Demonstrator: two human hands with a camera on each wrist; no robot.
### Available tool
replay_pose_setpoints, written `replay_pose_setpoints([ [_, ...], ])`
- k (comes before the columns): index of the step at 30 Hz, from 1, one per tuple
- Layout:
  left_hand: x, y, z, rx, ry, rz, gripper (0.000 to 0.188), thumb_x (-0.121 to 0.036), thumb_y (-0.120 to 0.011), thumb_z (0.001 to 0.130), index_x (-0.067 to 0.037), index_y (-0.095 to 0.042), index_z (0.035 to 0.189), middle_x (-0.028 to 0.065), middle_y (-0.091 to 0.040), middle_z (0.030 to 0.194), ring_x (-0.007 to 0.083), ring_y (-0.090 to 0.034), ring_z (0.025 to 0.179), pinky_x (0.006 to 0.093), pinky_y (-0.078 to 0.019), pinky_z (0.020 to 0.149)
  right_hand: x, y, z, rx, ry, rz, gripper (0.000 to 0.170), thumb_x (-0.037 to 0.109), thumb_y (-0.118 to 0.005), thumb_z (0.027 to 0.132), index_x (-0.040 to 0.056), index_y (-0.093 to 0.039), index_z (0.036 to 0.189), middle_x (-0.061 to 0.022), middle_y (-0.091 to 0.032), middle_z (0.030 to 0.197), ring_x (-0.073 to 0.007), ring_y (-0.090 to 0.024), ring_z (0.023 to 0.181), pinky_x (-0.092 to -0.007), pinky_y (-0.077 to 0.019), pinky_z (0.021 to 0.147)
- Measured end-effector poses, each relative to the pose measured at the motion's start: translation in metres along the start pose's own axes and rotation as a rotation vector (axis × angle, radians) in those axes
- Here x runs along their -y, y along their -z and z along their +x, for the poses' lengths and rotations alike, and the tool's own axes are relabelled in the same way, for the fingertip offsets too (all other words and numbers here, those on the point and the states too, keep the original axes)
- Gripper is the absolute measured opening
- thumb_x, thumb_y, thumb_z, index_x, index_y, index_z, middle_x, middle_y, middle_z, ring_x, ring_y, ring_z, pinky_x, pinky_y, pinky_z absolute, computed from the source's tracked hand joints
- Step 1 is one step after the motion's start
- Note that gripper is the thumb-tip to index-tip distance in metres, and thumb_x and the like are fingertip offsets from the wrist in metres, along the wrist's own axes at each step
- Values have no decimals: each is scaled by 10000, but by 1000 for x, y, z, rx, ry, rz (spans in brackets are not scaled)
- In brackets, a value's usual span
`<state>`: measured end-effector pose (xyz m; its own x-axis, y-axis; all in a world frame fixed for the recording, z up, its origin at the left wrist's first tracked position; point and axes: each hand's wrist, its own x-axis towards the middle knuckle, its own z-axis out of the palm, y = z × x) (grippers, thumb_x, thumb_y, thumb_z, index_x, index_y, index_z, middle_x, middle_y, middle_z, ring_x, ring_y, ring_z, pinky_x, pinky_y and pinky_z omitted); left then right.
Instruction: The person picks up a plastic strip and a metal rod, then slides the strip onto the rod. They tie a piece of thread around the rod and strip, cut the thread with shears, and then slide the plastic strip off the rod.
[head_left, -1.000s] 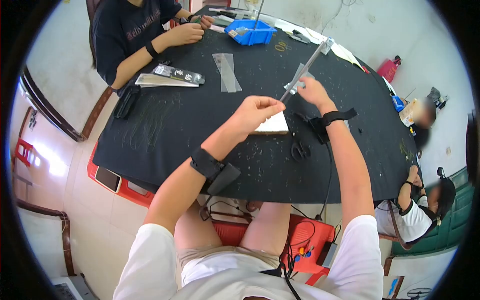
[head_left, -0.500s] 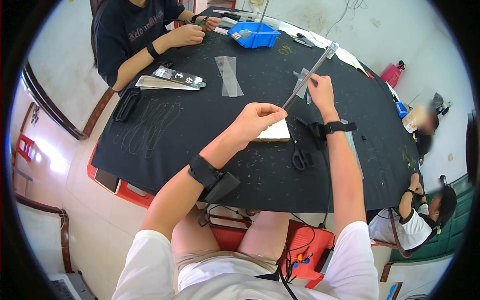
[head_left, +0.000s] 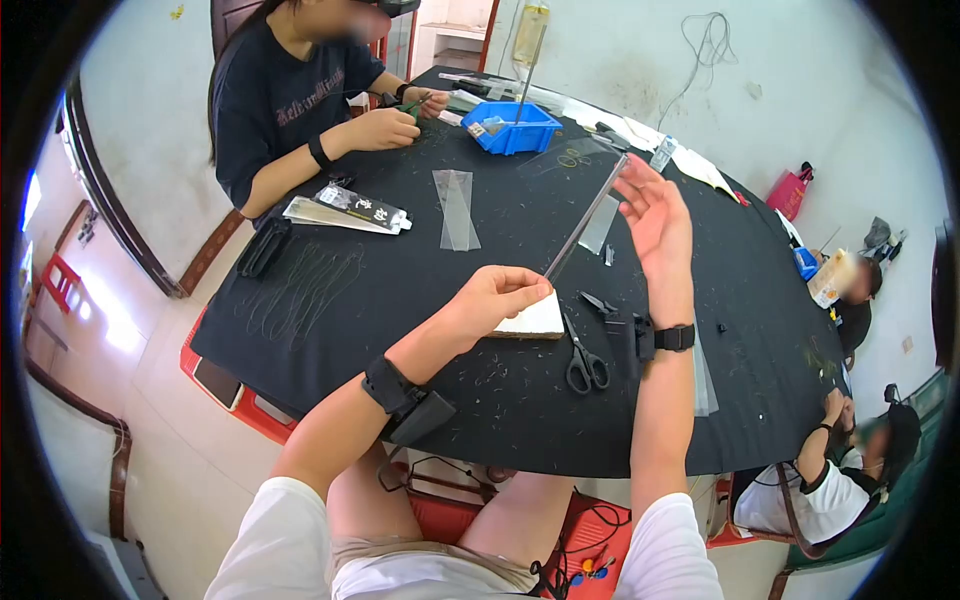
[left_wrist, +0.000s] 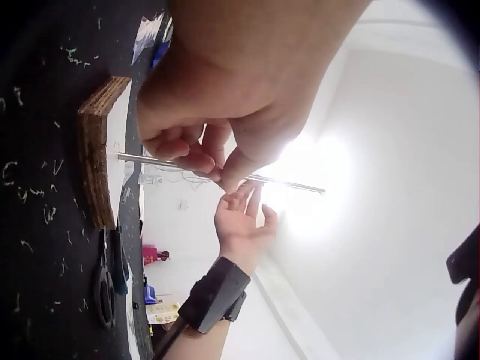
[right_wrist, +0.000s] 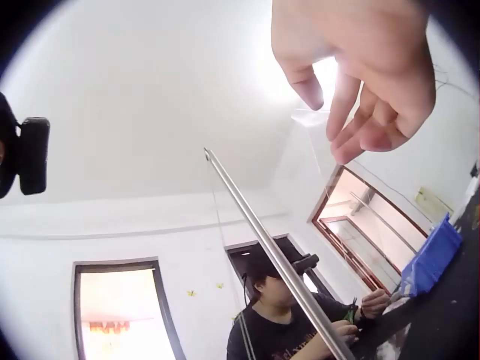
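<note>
A thin metal rod [head_left: 590, 220] rises at a slant from a block [left_wrist: 96, 157] with a white top and brown layered sides. Low on the rod, the thumb and fingers of my left hand [head_left: 497, 300] pinch it just above the block. My right hand [head_left: 655, 215] is raised beside the rod's upper end, palm turned inward and fingers loosely bent. In the right wrist view, that hand [right_wrist: 367, 82] hangs apart from the rod's tip, its thumb away from the fingers. A thin line [right_wrist: 217, 202] trails down from the tip.
Black-handled scissors [head_left: 585, 368] lie right of the block. Clear plastic strips [head_left: 456, 210], a printed packet [head_left: 365, 208] and loose dark thread [head_left: 305, 285] are on the black table [head_left: 420, 285]. A blue bin [head_left: 515, 130] stands at the back. Another person [head_left: 300, 100] sits across at left.
My right hand has moved up from beside the rod's middle to near its upper end, turning its palm inward. My left hand keeps its pinch low on the rod. The head view has tilted upward.
</note>
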<state>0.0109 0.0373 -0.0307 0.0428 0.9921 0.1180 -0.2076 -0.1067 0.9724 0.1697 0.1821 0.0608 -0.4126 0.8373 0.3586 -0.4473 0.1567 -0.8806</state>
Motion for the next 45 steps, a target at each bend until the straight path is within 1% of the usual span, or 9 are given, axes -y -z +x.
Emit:
replay_pose_setpoints([
  [14,-1,-5,-3,21,-2,44,195,-225,-565,857,-32,-591,869,-70,-452,712,13,-327,606,157,-277,543,54,-27,-36,165,232,-98,430,120,-526,866,51,-408,1274,-157,-600,1062,-197,-604,949,-217,-438,720],
  [31,-3,-4,-3,22,-20,48,188,-214,-556,863,-30,-586,883,-74,-440,702,11,-319,606,160,-273,545,62,-28,-42,133,376,-217,357,95,-584,814,-19,-500,1141,-112,-607,1067,-165,-595,940,-219,-436,726],
  [33,-1,-3,-2,18,-17,43,187,-216,-554,864,-32,-586,882,-74,-436,697,13,-319,604,161,-273,545,69,-13,-38,145,296,-505,349,112,-593,813,-28,-511,1122,-117,-604,1075,-151,-594,944,-205,-427,709],
  [34,1,-2,-2,20,-23,47,186,-219,-552,865,-37,-585,877,-75,-435,695,14,-318,605,162,-274,547,64,-8,-36,104,324,-510,272,152,-586,825,-5,-572,1047,-88,-654,914,-107,-612,801,-176,-417,620],
  [35,2,-2,-2,22,-27,50,184,-222,-550,865,-42,-584,873,-75,-434,694,15,-318,605,164,-275,549,65,-2,-34,107,309,-511,272,152,-586,825,-5,-572,1047,-88,-654,914,-107,-612,801,-176,-417,620],
  [38,1,-2,-2,33,-51,58,186,-240,-546,867,-56,-573,876,-72,-442,723,13,-337,630,162,-285,564,70,2,-39,-31,182,-927,182,196,-590,815,36,-664,859,38,-529,534,-19,-467,512,-170,-329,454],
  [39,1,-2,-3,38,-56,60,186,-240,-542,869,-56,-572,879,-70,-446,735,13,-345,637,160,-290,568,71,1,-40,-26,158,-924,182,196,-590,815,36,-664,859,38,-529,534,-19,-467,512,-170,-329,454],
  [43,-4,-4,-4,50,-33,48,162,-225,-533,870,-69,-580,864,28,-562,1026,7,-398,674,156,-342,614,73,4,-43,256,68,-947,158,165,-602,790,41,-676,856,35,-552,578,-21,-467,518,-169,-331,465],
  [45,1,-1,-2,78,-46,24,164,-226,-534,869,-70,-584,865,39,-564,1048,10,-412,675,157,-350,615,71,-7,-51,491,102,-898,144,146,-600,789,55,-678,868,13,-607,665,-32,-489,534,-168,-363,488],
])
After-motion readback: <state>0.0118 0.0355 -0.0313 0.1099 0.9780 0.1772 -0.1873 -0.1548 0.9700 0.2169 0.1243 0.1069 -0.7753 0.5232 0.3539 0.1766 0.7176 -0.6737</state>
